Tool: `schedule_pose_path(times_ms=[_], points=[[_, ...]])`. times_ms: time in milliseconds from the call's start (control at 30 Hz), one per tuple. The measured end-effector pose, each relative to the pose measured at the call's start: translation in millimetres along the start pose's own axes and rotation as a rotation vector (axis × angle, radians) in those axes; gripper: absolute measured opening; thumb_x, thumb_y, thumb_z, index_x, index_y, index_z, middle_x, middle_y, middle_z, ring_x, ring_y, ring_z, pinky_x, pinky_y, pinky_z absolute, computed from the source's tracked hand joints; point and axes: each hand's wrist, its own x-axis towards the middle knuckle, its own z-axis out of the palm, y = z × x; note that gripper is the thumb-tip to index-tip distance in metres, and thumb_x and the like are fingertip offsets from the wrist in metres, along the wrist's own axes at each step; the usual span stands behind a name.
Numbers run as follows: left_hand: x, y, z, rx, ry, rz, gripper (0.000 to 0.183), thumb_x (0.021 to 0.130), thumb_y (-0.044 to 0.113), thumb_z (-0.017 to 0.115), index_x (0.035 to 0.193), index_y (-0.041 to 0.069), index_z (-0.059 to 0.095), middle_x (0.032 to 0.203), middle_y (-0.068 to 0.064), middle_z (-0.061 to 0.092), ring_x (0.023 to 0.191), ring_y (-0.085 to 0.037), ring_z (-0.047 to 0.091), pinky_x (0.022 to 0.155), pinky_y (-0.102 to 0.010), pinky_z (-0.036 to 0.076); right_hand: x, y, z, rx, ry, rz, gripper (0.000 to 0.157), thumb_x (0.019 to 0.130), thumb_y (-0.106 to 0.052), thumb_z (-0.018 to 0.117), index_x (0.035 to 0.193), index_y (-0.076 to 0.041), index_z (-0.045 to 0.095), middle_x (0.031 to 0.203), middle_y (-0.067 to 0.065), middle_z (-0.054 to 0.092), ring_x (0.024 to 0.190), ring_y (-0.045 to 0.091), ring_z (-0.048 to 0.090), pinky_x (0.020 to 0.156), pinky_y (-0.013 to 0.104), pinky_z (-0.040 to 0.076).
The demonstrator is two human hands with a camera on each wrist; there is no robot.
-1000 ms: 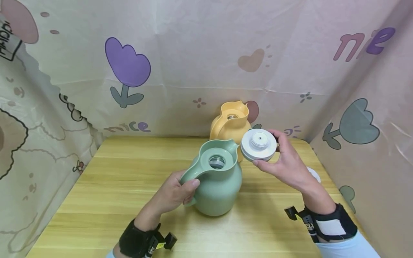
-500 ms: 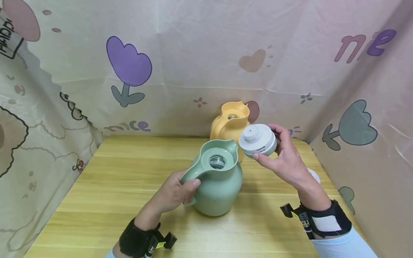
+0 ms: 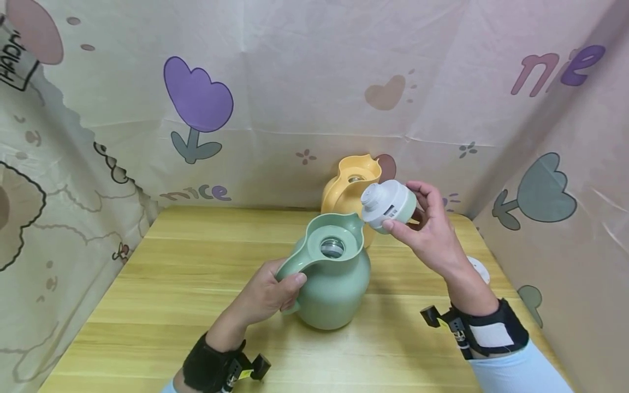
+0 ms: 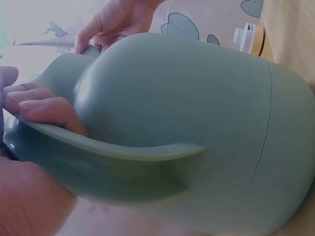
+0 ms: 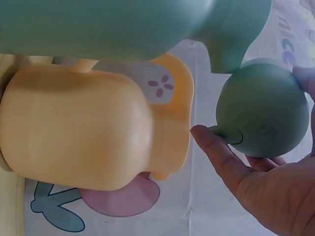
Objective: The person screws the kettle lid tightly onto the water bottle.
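Nearest, at the bottom edge, two light-blue sleeves [image 3: 518,368] meet black wrist straps [image 3: 498,335] carrying small cameras, above a pale wooden table [image 3: 187,273]. Left of centre, the left hand [image 3: 272,289] has its fingers curled round the handle of a glossy sage-green, round-bellied jug [image 3: 334,295], which looks to be standing on the table, its round mouth [image 3: 332,248] uncovered. To the right, the right hand [image 3: 434,237] pinches a white stopper with a sage-green cap [image 3: 390,204] between thumb and fingers, spread only as wide as the cap. The stopper is held in the air beside the jug's spout, tipped sideways with its narrow white end pointing left; whether it touches the spout is unclear. The step in hand seems to be handling the stopper near the uncovered jug; seating it would call for turning the narrow end down over the mouth while the left hand steadies the handle. Farther right, partly behind the right forearm, lies a white-and-orange round lid [image 4: 252,38]. Beyond stands a yellow plastic jug [image 3: 339,199], against a pale printed curtain [image 3: 304,65].
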Motion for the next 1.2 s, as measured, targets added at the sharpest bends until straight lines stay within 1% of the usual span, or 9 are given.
schedule_pose_path(times_ms=[233, 433, 567, 667, 733, 833, 867, 1067, 1200], points=[[-0.7, 0.0, 0.2, -0.001, 0.001, 0.003, 0.026, 0.099, 0.014, 0.046, 0.074, 0.005, 0.046, 0.051, -0.014, 0.038, 0.045, -0.019, 0.042, 0.043, -0.030, 0.041, 2.1, -2.2, 2.5, -0.001, -0.051, -0.020, 0.071, 0.089, -0.007, 0.066, 0.143, -0.007, 0.019, 0.130, 0.009, 0.046, 0.102, 0.032, 0.053, 0.076, 0.022, 0.053], [-1.8, -0.6, -0.1, -0.004, 0.006, -0.003, 0.027, 0.099, 0.014, 0.047, 0.074, 0.005, 0.046, 0.051, -0.013, 0.038, 0.045, -0.019, 0.042, 0.043, -0.030, 0.041, 1.7, -3.9, 3.2, -0.034, -0.147, -0.025, 0.071, 0.094, -0.010, 0.061, 0.148, -0.021, 0.016, 0.127, 0.009, 0.039, 0.098, 0.032, 0.050, 0.074, 0.028, 0.055], [-2.3, -0.5, 0.4, -0.015, 0.005, -0.004, 0.027, 0.099, 0.014, 0.047, 0.074, 0.005, 0.046, 0.051, -0.012, 0.037, 0.045, -0.018, 0.041, 0.043, -0.030, 0.041, 1.0, -5.1, 3.3, -0.060, -0.175, -0.025, 0.072, 0.095, -0.012, 0.060, 0.149, -0.026, 0.015, 0.125, 0.010, 0.039, 0.097, 0.031, 0.051, 0.075, 0.032, 0.057], [-2.4, -0.6, 0.5, -0.019, 0.005, -0.006, 0.027, 0.099, 0.014, 0.047, 0.074, 0.004, 0.045, 0.051, -0.011, 0.038, 0.045, -0.018, 0.041, 0.043, -0.030, 0.040, 0.6, -5.4, 3.0, -0.117, -0.185, -0.043, 0.077, 0.093, -0.013, 0.062, 0.150, -0.027, 0.012, 0.127, 0.009, 0.039, 0.101, 0.029, 0.050, 0.082, 0.035, 0.051], [-2.4, -0.7, 0.4, -0.017, 0.006, -0.008, 0.027, 0.099, 0.014, 0.047, 0.074, 0.004, 0.045, 0.051, -0.010, 0.038, 0.045, -0.018, 0.041, 0.043, -0.030, 0.040, 0.3, -5.3, 3.1, -0.156, -0.197, -0.071, 0.085, 0.090, -0.011, 0.066, 0.151, -0.028, 0.008, 0.131, 0.009, 0.039, 0.105, 0.027, 0.047, 0.087, 0.040, 0.044], [-2.3, -0.4, 0.8, -0.016, 0.007, -0.009, 0.027, 0.099, 0.014, 0.047, 0.074, 0.004, 0.045, 0.051, -0.008, 0.038, 0.046, -0.018, 0.041, 0.044, -0.030, 0.041, -1.2, -10.4, 4.7, -0.173, -0.220, -0.112, 0.094, 0.085, -0.006, 0.069, 0.151, -0.028, 0.006, 0.135, 0.008, 0.037, 0.106, 0.026, 0.045, 0.087, 0.048, 0.039], [-2.2, -0.3, 0.8, -0.016, 0.007, -0.009, 0.027, 0.099, 0.014, 0.047, 0.074, 0.004, 0.045, 0.051, -0.007, 0.038, 0.046, -0.018, 0.041, 0.044, -0.030, 0.041, -2.0, -15.4, 6.0, -0.172, -0.225, -0.120, 0.096, 0.083, -0.005, 0.070, 0.152, -0.025, 0.006, 0.136, 0.008, 0.036, 0.107, 0.026, 0.045, 0.088, 0.048, 0.038], [-2.0, 0.3, 1.1, -0.009, 0.010, -0.012, 0.027, 0.100, 0.014, 0.047, 0.074, 0.004, 0.045, 0.051, -0.007, 0.039, 0.046, -0.018, 0.041, 0.044, -0.030, 0.041, 4.2, -14.1, 10.1, -0.128, -0.201, -0.167, 0.092, 0.078, -0.004, 0.076, 0.147, -0.017, 0.018, 0.133, 0.008, 0.042, 0.114, 0.024, 0.043, 0.094, 0.050, 0.036], [-1.1, 0.8, 1.1, -0.001, 0.014, -0.010, 0.027, 0.100, 0.014, 0.046, 0.074, 0.004, 0.046, 0.051, -0.012, 0.038, 0.046, -0.018, 0.042, 0.043, -0.030, 0.041, 12.5, -15.1, 10.8, -0.182, -0.192, -0.203, 0.086, 0.076, -0.009, 0.079, 0.145, -0.014, 0.027, 0.128, 0.007, 0.046, 0.114, 0.021, 0.045, 0.093, 0.046, 0.040]])
